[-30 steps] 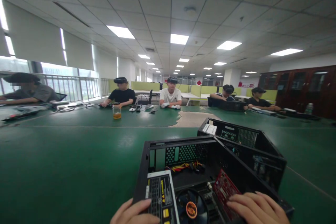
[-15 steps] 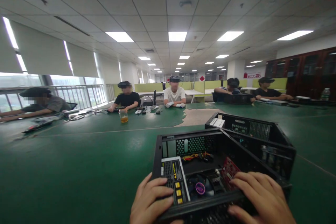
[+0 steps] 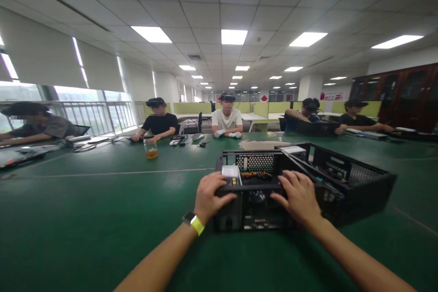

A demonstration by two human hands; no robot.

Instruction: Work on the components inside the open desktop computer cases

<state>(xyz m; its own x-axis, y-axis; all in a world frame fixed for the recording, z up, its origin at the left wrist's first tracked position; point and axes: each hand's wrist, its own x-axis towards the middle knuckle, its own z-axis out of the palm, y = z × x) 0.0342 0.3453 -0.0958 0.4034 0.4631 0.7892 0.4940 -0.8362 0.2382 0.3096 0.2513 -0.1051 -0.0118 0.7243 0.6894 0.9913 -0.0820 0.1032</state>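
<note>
A black computer case (image 3: 258, 187) lies on the table in front of me, its top side uncovered. My left hand (image 3: 210, 195) grips its near rim at the left corner, thumb outside and fingers over the edge. My right hand (image 3: 298, 197) holds the same rim further right, with the fingertips inside. A power supply (image 3: 232, 172) with a pale casing sits in the left part of the case. Behind it runs a bundle of red and yellow cables (image 3: 255, 174). The lower interior is mostly hidden by the near wall.
A second black computer case (image 3: 367, 194) stands against the right side of the first. A jar of amber liquid (image 3: 151, 149) is at left on the green table (image 3: 112, 219). Several people sit along the far side, with small devices and cables before them.
The case has moved away from me across the table, and both my hands have gone with it on its near rim. My forearms are now stretched out in view.
</note>
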